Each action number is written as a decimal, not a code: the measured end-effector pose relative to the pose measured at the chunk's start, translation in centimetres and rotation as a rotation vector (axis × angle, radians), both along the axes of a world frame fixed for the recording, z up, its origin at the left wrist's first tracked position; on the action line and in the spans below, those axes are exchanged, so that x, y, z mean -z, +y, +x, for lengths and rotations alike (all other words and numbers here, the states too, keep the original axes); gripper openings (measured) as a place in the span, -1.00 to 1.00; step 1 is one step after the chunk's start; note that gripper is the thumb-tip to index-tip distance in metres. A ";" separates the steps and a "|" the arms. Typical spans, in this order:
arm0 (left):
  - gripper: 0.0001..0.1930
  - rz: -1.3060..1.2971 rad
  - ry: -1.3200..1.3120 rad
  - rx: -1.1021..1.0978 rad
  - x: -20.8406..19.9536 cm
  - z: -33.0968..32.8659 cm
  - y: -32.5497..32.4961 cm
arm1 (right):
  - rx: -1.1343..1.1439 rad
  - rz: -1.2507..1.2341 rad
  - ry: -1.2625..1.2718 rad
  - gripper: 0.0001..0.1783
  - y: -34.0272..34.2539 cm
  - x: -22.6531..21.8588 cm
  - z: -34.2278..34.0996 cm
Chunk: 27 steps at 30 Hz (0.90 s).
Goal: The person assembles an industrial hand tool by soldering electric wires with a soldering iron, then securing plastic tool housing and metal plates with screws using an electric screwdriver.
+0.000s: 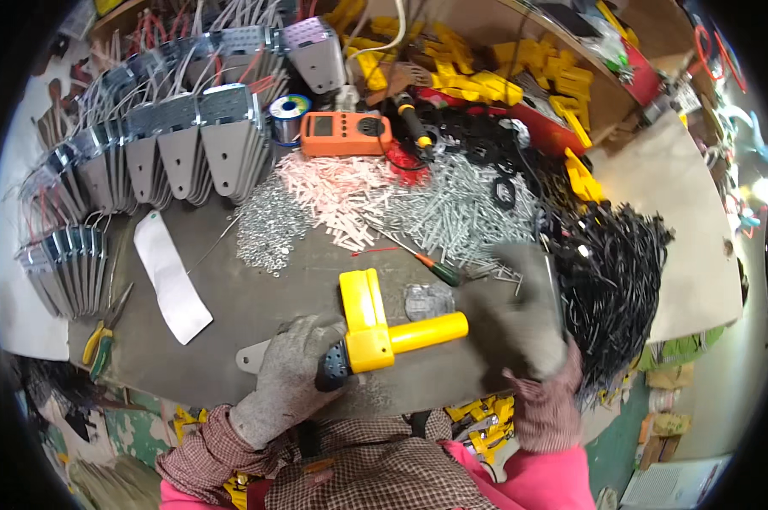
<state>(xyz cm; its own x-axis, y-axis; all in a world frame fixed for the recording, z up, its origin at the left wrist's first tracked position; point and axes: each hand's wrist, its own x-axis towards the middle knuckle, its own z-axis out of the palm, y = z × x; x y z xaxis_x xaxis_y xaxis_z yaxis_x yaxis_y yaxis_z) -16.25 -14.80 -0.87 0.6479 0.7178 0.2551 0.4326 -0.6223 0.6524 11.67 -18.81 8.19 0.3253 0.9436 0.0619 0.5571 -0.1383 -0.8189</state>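
My left hand [292, 367], in a grey glove, is closed around a yellow plastic housing [365, 323] with a round handle jutting to the right. A dark perforated end [336, 364] of this piece shows beside my fingers, and the tip of a grey metal plate [251, 357] sticks out left of the hand. My right hand [524, 310], also gloved, hovers at the near edge of a heap of silver screws [460, 208]. Motion smears its fingers, so what they hold cannot be made out. Between the hands lies a small clear plastic piece [429, 301].
A green-and-red screwdriver [435, 267] lies by the screws. Beyond are pale pink sleeves [341, 191], small metal nuts [269, 225] and an orange meter [346, 134]. Grey plate assemblies [180, 157] line the left; black cables [618, 289] pile at right. Pliers [104, 340] rest at far left.
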 end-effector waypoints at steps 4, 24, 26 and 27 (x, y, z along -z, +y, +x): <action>-0.21 -0.045 -0.040 0.067 -0.9 2.3 0.0 | 0.440 -0.072 -0.647 -0.44 -11.1 4.9 11.1; -0.26 -0.104 0.196 0.103 -1.9 3.4 0.0 | 0.030 0.968 1.709 -0.67 -1.8 7.1 4.4; -0.25 -0.108 0.219 0.097 -1.9 3.6 0.0 | 0.046 0.970 1.692 -0.67 -1.6 7.0 3.9; -0.25 -0.134 0.237 0.094 -2.1 3.6 0.0 | 0.058 0.970 1.674 -0.66 -1.5 6.9 3.8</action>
<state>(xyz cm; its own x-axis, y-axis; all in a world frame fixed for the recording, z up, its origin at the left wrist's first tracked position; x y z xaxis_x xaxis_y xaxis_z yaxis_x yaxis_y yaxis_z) -12.63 -14.80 1.18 0.7431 0.6692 -0.0042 0.5273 -0.5817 0.6194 15.43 -20.28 1.28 0.6250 0.7718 0.1169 -0.7389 0.6333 -0.2303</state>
